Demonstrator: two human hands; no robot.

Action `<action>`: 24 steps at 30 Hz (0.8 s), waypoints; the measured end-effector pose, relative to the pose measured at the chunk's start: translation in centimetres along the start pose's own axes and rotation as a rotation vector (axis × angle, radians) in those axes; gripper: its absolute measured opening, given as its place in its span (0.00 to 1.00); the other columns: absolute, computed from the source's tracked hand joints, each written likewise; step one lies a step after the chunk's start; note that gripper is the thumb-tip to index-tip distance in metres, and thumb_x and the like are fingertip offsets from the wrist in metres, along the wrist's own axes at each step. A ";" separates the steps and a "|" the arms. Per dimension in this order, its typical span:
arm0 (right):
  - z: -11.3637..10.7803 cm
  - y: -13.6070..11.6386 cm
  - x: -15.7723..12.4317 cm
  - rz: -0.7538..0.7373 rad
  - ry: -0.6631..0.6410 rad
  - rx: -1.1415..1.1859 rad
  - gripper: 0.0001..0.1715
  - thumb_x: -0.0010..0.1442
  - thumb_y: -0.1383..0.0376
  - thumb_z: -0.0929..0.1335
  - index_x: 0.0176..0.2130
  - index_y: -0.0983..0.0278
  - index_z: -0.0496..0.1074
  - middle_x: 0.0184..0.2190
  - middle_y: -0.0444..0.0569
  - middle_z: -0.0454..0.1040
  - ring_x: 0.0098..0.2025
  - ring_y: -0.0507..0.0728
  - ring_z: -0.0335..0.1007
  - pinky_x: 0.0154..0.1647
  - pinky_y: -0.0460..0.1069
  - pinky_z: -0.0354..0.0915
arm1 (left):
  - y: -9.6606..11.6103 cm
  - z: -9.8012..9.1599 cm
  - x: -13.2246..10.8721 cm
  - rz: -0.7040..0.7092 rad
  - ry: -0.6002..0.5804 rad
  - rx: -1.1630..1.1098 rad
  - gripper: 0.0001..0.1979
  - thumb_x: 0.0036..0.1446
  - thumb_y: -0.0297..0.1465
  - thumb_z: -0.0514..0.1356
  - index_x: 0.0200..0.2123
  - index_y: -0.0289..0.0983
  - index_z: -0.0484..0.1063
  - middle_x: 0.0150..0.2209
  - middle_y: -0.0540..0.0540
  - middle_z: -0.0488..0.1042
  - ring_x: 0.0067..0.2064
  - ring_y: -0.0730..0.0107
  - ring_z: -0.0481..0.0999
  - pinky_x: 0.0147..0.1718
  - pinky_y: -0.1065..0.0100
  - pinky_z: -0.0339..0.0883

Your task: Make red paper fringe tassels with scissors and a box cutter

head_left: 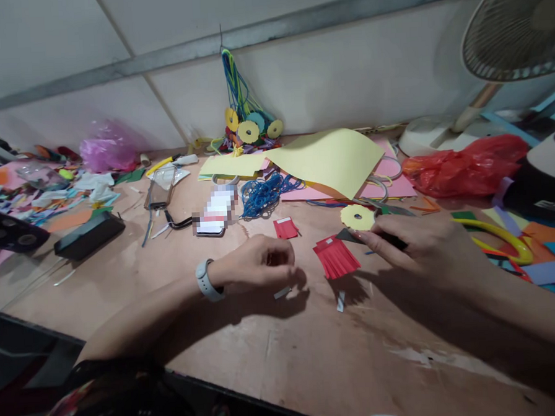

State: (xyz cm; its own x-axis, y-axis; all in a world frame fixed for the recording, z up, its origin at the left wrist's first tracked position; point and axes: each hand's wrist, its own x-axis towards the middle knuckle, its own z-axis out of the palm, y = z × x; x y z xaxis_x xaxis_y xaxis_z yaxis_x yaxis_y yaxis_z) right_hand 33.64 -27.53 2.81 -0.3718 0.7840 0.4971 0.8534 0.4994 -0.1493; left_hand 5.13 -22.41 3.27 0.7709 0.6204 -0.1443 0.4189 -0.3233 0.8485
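My left hand (257, 264), with a pale watch band at the wrist, hovers over the table with fingers loosely curled and apart; I see nothing in it. My right hand (409, 244) is closed around a dark, flat, pointed thing (348, 235), mostly covered by the fingers, so its kind is unclear. By its fingertips is a yellow scalloped paper disc (358, 217) with a centre hole; whether they touch it I cannot tell. Left of that hand lies a red fringed paper strip (336, 257). A smaller red paper piece (285, 228) lies between the hands.
Behind the hands are a phone (216, 211), a tangle of blue cord (262, 195) and yellow paper sheets (331, 158). Cords with paper discs (248, 132) hang on the wall. A fan (519, 27) and a red plastic bag (466, 166) stand right; a black case (89, 236) lies left.
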 end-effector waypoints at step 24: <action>1.2 -0.2 -0.8 0.134 -0.158 0.110 0.24 0.69 0.51 0.60 0.35 0.62 0.76 0.30 0.48 0.77 0.28 0.55 0.70 0.29 0.49 0.56 | -0.9 5.5 1.9 -0.057 0.212 -0.777 0.20 0.57 0.39 0.66 0.49 0.34 0.73 0.39 0.43 0.79 0.33 0.75 0.76 0.33 0.72 0.69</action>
State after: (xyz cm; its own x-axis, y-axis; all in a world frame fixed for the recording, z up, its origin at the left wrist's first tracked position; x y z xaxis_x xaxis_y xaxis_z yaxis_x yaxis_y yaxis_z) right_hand 33.34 -27.78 1.40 -0.3182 0.8895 0.3280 0.8570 0.4178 -0.3017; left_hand 8.85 -24.92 -0.55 0.6180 0.7687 -0.1649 -0.0584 0.2540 0.9654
